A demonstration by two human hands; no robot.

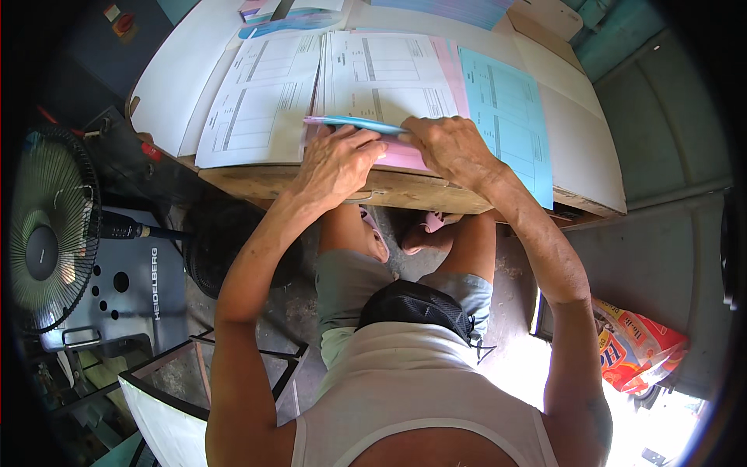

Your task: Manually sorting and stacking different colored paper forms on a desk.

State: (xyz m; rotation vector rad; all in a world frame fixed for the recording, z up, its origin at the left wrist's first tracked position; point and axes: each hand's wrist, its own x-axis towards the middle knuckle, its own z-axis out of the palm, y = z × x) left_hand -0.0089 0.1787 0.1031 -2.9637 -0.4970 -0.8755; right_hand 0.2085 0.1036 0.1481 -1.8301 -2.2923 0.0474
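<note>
At the front edge of the table (583, 144), I see a thin blue-and-pink paper sheaf (350, 123), its long axis running left to right; the right hand (459, 152) is clamped on its right end, while the left hand (340, 162) rests curled fingers against it, whether pinching I can't tell. Flat white printed forms (268, 86) cover the table behind; right of the table sits a shiny red plastic bag (642, 346), contents unclear to me.
</note>
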